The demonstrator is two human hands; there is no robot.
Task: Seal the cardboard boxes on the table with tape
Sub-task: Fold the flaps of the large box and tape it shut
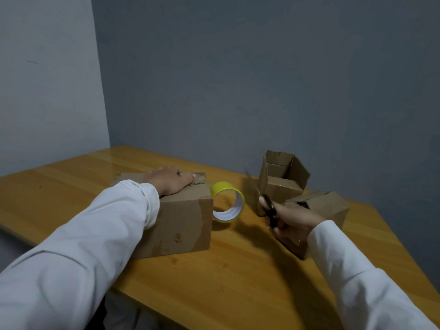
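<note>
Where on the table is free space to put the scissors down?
The near table in front of the closed box and tape roll is bare. So is the far left beyond the left hand. It is crowded on the right: right hand with scissors, open box, third box.

I see a glossy wooden table [238,270] filling the lower frame, set into a corner of plain grey-blue walls [262,79], dimly lit.
</note>
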